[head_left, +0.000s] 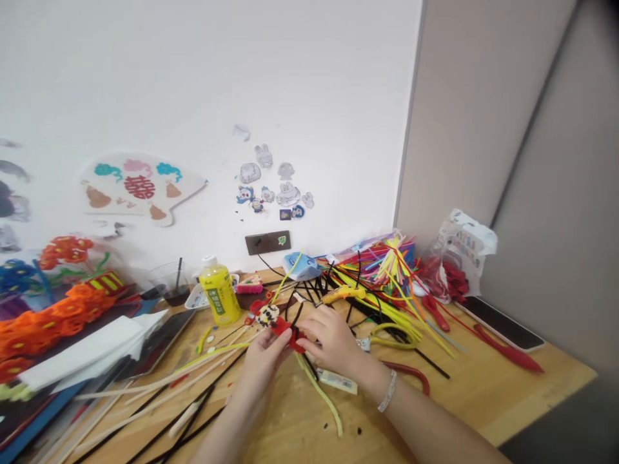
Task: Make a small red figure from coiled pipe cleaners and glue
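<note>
My left hand [264,357] and my right hand [331,341] meet over the wooden table [483,393], both pinched on a small red, black and white pipe-cleaner figure [278,322]. Black stems stick up from the figure between my fingers. A yellow-green pipe cleaner [322,393] trails from under my hands toward me. A pale bracelet sits on my right wrist.
A yellow drink bottle [220,293] stands behind my left hand. A heap of coloured pipe cleaners [387,270] lies at the back right, with a plastic bag [459,251] beyond. Orange pipe-cleaner flowers [53,316], white paper and loose sticks fill the left. Red-handled tools [507,351] lie right.
</note>
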Demonstrator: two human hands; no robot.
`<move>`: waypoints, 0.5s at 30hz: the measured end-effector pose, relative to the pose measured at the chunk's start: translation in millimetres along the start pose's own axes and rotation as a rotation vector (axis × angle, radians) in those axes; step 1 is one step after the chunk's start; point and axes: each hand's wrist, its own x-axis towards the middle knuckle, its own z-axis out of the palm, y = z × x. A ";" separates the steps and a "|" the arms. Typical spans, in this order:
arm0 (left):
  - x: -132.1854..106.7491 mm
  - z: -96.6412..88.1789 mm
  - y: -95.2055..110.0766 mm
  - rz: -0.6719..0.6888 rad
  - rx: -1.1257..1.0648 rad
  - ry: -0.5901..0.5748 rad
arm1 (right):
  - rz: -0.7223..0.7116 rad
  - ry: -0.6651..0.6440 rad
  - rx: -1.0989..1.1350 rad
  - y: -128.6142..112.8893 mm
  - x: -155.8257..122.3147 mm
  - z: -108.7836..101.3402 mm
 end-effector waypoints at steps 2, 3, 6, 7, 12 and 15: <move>-0.2 0.4 -3.0 0.020 0.000 0.012 | 0.025 -0.016 -0.035 -3.7 -0.4 4.7; -0.2 0.8 -4.4 0.026 -0.001 0.017 | 0.043 -0.025 -0.043 -5.0 -0.5 6.5; -0.4 2.8 -6.9 0.028 -0.005 0.028 | 0.090 -0.034 -0.038 -6.5 -1.0 10.1; -0.6 3.7 -7.2 0.025 -0.006 0.031 | 0.108 -0.024 -0.033 -6.3 -1.5 11.1; -2.9 8.2 -8.1 -0.010 0.009 0.032 | 0.272 0.071 0.041 -2.0 -4.1 17.4; -5.1 11.1 -8.1 -0.025 0.019 0.029 | 0.451 0.143 0.191 1.4 -3.0 19.3</move>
